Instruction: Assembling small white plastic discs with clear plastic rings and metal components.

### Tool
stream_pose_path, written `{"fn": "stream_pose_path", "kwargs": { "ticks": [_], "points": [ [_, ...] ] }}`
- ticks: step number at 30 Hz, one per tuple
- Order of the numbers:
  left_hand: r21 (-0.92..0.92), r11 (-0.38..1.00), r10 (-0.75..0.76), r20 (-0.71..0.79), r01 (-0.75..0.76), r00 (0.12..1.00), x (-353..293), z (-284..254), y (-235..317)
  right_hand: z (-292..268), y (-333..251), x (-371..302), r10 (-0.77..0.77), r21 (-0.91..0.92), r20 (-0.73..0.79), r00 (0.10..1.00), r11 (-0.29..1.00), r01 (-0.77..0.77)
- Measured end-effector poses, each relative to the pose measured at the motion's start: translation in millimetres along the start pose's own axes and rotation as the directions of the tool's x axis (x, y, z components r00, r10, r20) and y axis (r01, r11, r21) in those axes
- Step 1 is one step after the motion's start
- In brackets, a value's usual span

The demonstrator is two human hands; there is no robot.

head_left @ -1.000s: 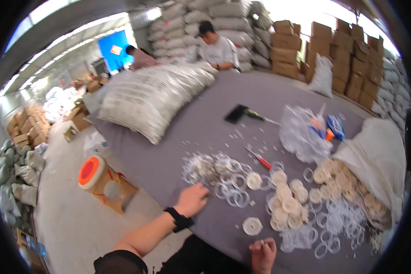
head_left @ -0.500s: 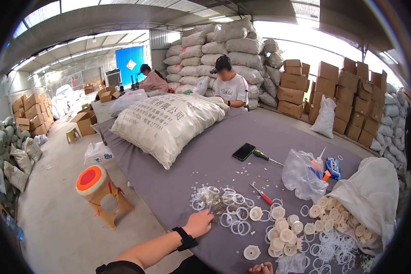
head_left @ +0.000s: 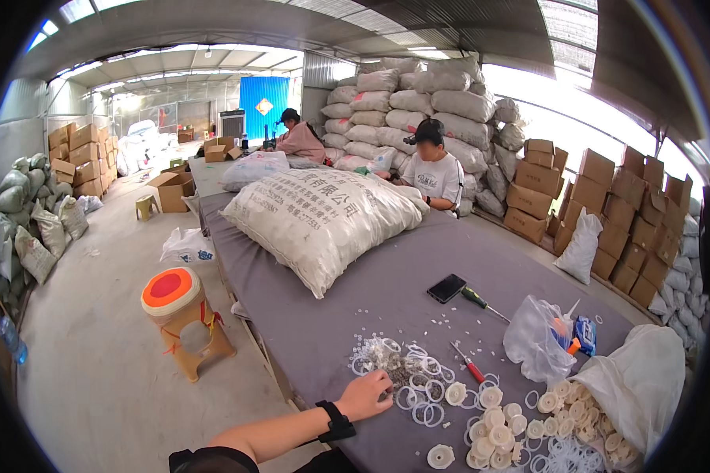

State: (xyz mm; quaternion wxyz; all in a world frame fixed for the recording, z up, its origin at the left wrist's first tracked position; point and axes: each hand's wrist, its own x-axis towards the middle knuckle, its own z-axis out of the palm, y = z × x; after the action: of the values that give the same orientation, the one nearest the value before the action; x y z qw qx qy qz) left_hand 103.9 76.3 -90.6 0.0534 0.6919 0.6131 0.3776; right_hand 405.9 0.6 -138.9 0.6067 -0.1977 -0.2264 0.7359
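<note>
Though unclear whether clenched or loose, left grip (head_left: 364,397) just beside the ring pile (head_left: 406,369).

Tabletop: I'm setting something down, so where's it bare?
The tabletop is bare between the large sack and the phone, and along its left edge between that sack and the left hand. Crowded near right: cream discs, clear rings, white bag.

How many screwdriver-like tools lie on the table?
2: a green-handled one beside the phone, and a red-handled one nearer the left hand. Others may be hidden.
</note>
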Motion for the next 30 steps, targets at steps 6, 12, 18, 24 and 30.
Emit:
{"fn": "stream_pose_path", "kwargs": {
  "ticks": [6,12,18,24,30],
  "points": [
    [-0.351,0.934,-0.079,-0.002,0.073,0.997,6,0,13,-2,0,0,0.001,0.033,-0.024,1.0,0.999,0.0],
    [-0.801,0.534,-0.398,0.043,0.27,0.916,11,24,-9,7,0,2,0.009,0.01,0.029,1.0,1.0,-0.009],
    [-0.72,0.514,-0.135,0.468,0.465,0.873,2,4,60,10,-2,-3,0.048,-0.136,-0.031,0.998,0.989,-0.052],
    [-0.604,0.791,0.18,0.382,0.097,0.906,-51,14,109,48,5,7,0.094,-0.471,-0.076,0.993,0.874,-0.118],
    [-0.588,0.809,0.252,0.33,-0.01,0.91,-55,11,105,40,14,3,0.248,-0.317,-0.103,0.963,0.91,-0.268]
  ]
}}
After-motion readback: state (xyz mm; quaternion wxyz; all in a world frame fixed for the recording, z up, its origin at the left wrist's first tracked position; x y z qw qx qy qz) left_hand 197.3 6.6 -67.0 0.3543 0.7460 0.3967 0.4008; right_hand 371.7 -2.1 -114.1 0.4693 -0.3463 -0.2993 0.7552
